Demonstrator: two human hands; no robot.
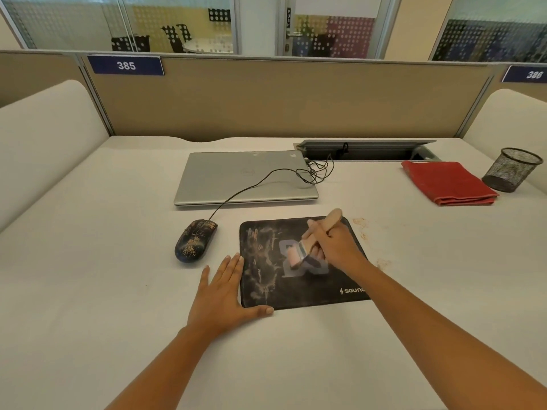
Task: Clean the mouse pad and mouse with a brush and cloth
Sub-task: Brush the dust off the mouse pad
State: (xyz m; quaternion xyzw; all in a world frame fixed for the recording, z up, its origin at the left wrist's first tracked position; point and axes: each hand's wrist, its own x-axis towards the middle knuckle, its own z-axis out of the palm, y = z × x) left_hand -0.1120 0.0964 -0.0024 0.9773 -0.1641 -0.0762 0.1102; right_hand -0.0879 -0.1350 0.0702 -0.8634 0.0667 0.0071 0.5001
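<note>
Nearest to me, both forearms reach over the white desk (88,291). The left hand (222,294) lies flat with straight fingers and holds nothing. It touches the near left corner of the mouse pad (296,294), and I judge it keeps the pad from sliding.

The right hand (334,247) has its fingers curled around the wooden handle of the brush (303,251), with the bristles down on the middle of the pad. The brush's long axis runs from the bristles at near left to the handle end at far right.

The dirtiest part lies left of the bristles, so I think the coming strokes must start there. The pad is black, with brownish dust smears on its left half, and the right half looks cleaner.

The mouse (195,241), speckled with dust, sits left of the pad, apart from it and nearer the left hand. The red cloth (447,182) lies folded at far right.
</note>
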